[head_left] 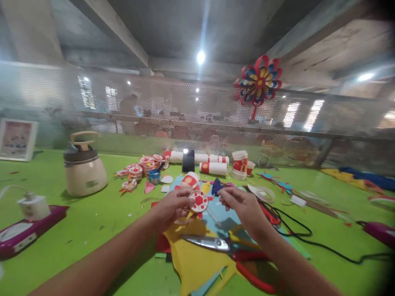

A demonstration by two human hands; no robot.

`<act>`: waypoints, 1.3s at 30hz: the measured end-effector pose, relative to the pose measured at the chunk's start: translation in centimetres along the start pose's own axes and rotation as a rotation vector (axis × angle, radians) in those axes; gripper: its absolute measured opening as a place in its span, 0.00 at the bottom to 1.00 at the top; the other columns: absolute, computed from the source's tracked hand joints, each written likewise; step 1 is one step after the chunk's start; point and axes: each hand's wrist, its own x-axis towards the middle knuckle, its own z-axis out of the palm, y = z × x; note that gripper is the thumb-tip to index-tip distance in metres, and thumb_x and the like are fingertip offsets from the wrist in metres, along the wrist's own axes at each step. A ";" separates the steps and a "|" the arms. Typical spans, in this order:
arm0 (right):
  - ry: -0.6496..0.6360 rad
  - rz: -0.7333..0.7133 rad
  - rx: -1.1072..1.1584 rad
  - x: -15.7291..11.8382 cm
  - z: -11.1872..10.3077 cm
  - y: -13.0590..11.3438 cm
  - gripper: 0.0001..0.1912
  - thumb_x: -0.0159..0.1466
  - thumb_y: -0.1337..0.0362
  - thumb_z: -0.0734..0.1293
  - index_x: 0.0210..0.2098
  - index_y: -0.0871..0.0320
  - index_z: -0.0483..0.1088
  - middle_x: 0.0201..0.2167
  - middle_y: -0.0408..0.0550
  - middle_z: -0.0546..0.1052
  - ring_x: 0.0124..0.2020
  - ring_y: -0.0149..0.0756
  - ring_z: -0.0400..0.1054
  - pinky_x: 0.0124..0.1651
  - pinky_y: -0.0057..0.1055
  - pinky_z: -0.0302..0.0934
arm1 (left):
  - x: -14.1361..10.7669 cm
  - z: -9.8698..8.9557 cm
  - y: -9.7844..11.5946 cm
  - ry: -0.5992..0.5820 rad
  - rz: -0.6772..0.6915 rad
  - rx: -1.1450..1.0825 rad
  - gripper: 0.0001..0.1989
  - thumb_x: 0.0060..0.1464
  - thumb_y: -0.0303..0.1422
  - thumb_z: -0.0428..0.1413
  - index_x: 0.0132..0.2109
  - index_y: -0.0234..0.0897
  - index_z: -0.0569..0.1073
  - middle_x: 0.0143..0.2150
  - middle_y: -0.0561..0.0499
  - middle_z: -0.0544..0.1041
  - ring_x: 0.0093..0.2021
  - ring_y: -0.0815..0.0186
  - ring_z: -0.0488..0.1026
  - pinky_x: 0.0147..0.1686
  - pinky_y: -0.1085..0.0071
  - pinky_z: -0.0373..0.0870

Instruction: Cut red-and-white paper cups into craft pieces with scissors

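Note:
My left hand (177,205) is closed on a round white disc (198,201) with a red pattern, its face turned toward me. To its right my right hand (236,200) has its fingers pinched together beside a small dark blue piece (216,187); whether it holds anything is too small to tell. Scissors with red handles (216,243) lie below the hands on yellow sheets (194,263). Light blue sheets (228,220) lie under the hands. A red and white paper cup (190,179) lies just behind the disc.
Patterned discs (135,169) are piled at the back left, near a blue jar (154,176). Behind the hands are a phone (188,160) and stacked cups (240,162). A kettle (84,172) and power strip (33,230) stand left; a black cable (311,242) runs right.

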 end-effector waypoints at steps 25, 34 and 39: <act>-0.192 -0.341 -0.157 -0.8 -1.5 -2.3 0.05 0.59 0.69 0.67 0.35 0.57 0.74 0.30 0.43 0.77 0.31 0.31 0.70 0.35 0.29 0.64 | -0.9 1.1 0.5 -0.142 -0.045 0.100 0.12 0.44 0.23 0.56 0.38 0.32 0.78 0.33 0.48 0.76 0.33 0.68 0.71 0.34 0.77 0.67; -0.173 -0.375 -0.169 -0.9 -1.4 -2.3 0.04 0.61 0.70 0.66 0.34 0.59 0.73 0.28 0.45 0.75 0.30 0.32 0.67 0.35 0.30 0.62 | -1.1 1.4 0.5 -0.111 -0.061 0.133 0.08 0.42 0.26 0.58 0.33 0.32 0.77 0.31 0.48 0.74 0.33 0.67 0.71 0.34 0.77 0.66; -0.188 -0.443 -0.227 -0.9 -1.4 -2.0 0.05 0.63 0.68 0.65 0.35 0.58 0.74 0.28 0.45 0.75 0.30 0.32 0.66 0.35 0.31 0.61 | -1.0 1.1 0.4 -0.117 -0.066 0.123 0.09 0.43 0.26 0.57 0.35 0.32 0.77 0.31 0.48 0.75 0.31 0.68 0.70 0.31 0.77 0.66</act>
